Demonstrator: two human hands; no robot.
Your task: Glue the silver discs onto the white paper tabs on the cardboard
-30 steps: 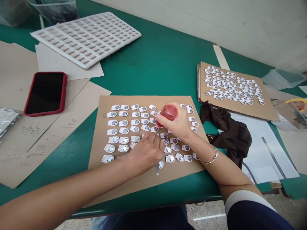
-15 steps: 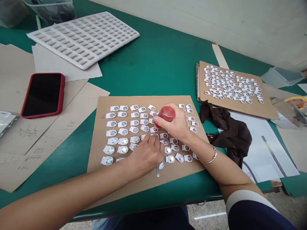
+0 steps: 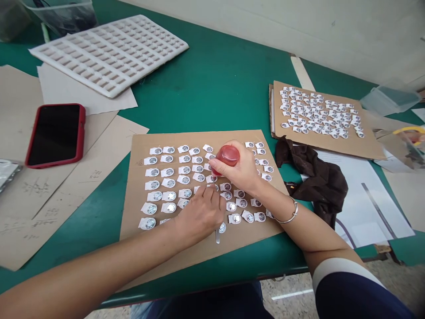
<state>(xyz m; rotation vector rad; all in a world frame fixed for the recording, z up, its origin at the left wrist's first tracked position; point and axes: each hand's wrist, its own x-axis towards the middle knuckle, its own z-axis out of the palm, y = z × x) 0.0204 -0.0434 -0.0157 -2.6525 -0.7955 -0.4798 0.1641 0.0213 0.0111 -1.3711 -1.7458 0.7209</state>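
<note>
My right hand (image 3: 244,166) is wrapped around a red squeeze bottle (image 3: 228,155), tilted with its lower end toward the cardboard. Just below it, my left hand (image 3: 203,213) is closed, palm down, fingertips close under the bottle. A thin flat metal tool (image 3: 218,236), like the tail of tweezers, sticks out from beneath that hand; its tip is hidden. Both hands are over a brown cardboard sheet (image 3: 195,261) bearing rows of small round silvery pieces on white tabs (image 3: 147,223). What lies between the fingertips and the bottle's tip cannot be made out.
A red-cased phone (image 3: 56,135) lies on brown paper at left, below a white gridded tray (image 3: 111,57). On the right are a second cardboard sheet (image 3: 372,144) with similar pieces, a dark cloth (image 3: 315,177) and clear plastic containers (image 3: 390,99). The green table's front edge is close.
The view has shifted slightly, so things on the table appear a little farther left. Both hands keep nearly the same pose over the cardboard, the bottle still in the right one.
</note>
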